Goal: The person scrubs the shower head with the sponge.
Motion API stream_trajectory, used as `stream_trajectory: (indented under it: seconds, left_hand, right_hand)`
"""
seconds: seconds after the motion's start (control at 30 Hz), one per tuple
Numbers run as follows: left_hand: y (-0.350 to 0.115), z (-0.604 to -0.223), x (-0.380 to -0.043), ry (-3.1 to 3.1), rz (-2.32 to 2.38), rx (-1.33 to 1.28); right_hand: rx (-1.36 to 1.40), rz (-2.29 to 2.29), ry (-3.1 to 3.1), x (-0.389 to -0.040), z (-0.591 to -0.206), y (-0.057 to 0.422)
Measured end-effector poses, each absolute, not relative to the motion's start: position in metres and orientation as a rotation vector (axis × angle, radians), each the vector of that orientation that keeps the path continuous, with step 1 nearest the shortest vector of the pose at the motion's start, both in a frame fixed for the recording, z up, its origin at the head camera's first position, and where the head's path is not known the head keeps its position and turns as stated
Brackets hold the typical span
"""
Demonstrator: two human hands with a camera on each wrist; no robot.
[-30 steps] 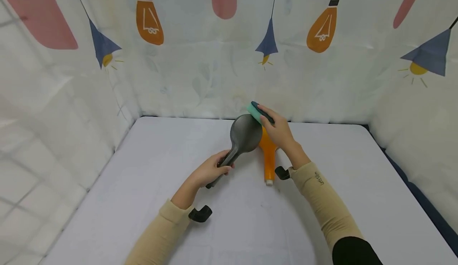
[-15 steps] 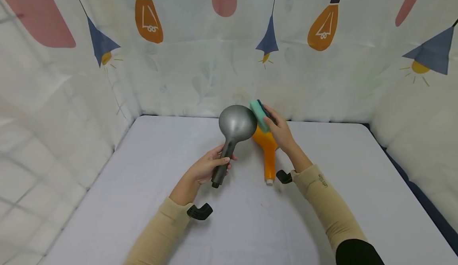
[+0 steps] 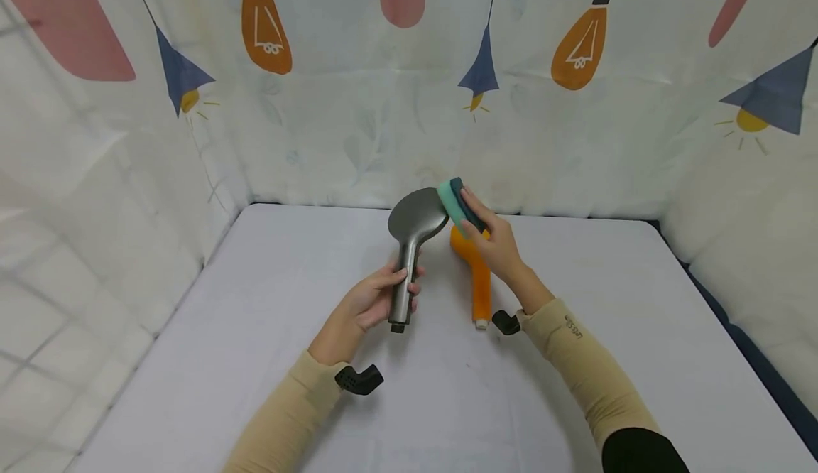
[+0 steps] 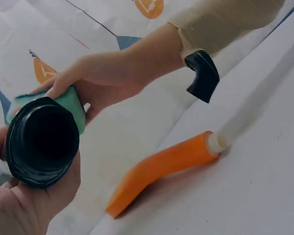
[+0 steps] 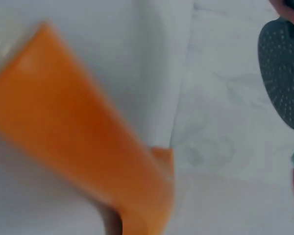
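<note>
My left hand (image 3: 377, 295) grips the handle of a grey shower head (image 3: 417, 216), held up above the table with its round head toward the back. In the right wrist view the perforated spray face of the shower head (image 5: 284, 71) shows. My right hand (image 3: 501, 246) pinches a green sponge with a dark backing (image 3: 455, 207), which meets the right edge of the round head. The left wrist view looks at the dark threaded handle end, with the sponge (image 4: 71, 105) partly hidden behind it. An orange shower head (image 3: 481, 288) lies on the table below my right hand.
The white table (image 3: 268, 359) ends at a patterned cloth wall (image 3: 358, 132) close behind the work. More cloth hangs at the left and right. A black bent piece (image 3: 359, 381) sticks out from each sleeve cuff.
The grey shower head has swung from leaning right to more upright, then turned about its handle. The sponge has shifted slightly and its tilt changed, staying by the head's right edge.
</note>
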State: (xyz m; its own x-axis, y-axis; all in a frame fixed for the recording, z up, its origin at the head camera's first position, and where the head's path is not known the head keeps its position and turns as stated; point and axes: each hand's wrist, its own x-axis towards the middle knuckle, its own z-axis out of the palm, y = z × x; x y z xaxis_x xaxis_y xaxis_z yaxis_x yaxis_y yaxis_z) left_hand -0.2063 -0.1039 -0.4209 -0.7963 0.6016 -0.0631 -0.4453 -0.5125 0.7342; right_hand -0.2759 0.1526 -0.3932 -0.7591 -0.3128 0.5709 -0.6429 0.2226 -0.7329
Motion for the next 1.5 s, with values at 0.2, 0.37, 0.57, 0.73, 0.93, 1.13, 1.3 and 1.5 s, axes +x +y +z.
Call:
stream_trajectory:
  seconds: [0.2, 0.37, 0.57, 0.73, 0.93, 1.13, 1.3, 1.5]
  left_hand:
    - [-0.102, -0.417, -0.207, 0.892, 2.385, 0.198]
    - [-0.099, -0.414, -0.206, 0.855, 2.391, 0.163]
    - [-0.100, -0.413, -0.205, 0.782, 2.442, 0.124]
    - [-0.098, -0.416, -0.204, 0.791, 2.414, 0.111]
    - [-0.098, -0.419, -0.204, 0.810, 2.401, 0.113]
    - [-0.099, -0.418, -0.206, 0.821, 2.393, 0.179]
    - [-0.102, -0.418, -0.205, 0.796, 2.370, 0.208]
    - [-0.104, -0.423, -0.204, 0.737, 2.381, 0.237]
  right_hand:
    - [1.115, 1.068, -2.101, -0.277, -0.400, 0.156]
    - [1.020, 1.004, -2.106, -0.276, -0.403, 0.154]
    - [1.302, 0.765, -2.028, -0.273, -0.406, 0.148]
    - [1.101, 0.904, -2.097, -0.276, -0.409, 0.151]
    - [1.229, 0.889, -2.066, -0.271, -0.412, 0.152]
    - [1.234, 0.864, -2.064, -0.273, -0.406, 0.153]
    - [1.235, 0.839, -2.018, -0.272, -0.407, 0.153]
    - [1.305, 0.780, -2.001, -0.270, -0.408, 0.151]
